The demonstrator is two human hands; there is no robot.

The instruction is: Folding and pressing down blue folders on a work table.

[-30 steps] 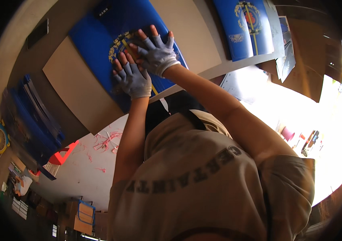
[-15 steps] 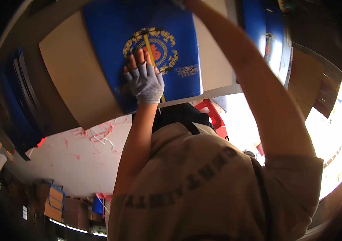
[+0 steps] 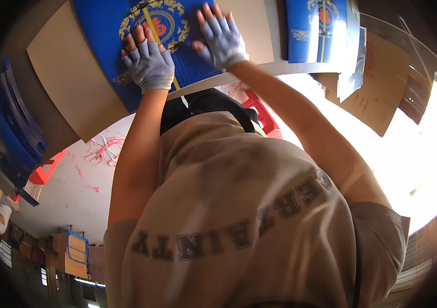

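Note:
A blue printed sheet (image 3: 100, 41) with a gold ring emblem, a red centre and a yellow stripe lies over a tan board (image 3: 59, 72), which shows on both sides. My left hand (image 3: 149, 64), in a grey-white fingerless glove, rests flat on the sheet's lower left, fingertips touching the ring. On the right part of the sheet is my right hand (image 3: 222, 41), gloved alike, fingers spread and slightly blurred. Neither hand grips anything. The far edge of the sheet is outside the view.
More blue printed sheets (image 3: 300, 46) are stacked at the table's right. Blue panels (image 3: 10, 128) stand at the left. A red stool (image 3: 264, 115) is beside my legs, and pink string (image 3: 103, 151) litters the floor. Brown cardboard (image 3: 377, 92) lies at far right.
My right hand has come back from the far edge onto the sheet's right part. My left hand stays flat on the sheet. The whole view has shifted, showing more of the right-hand stack.

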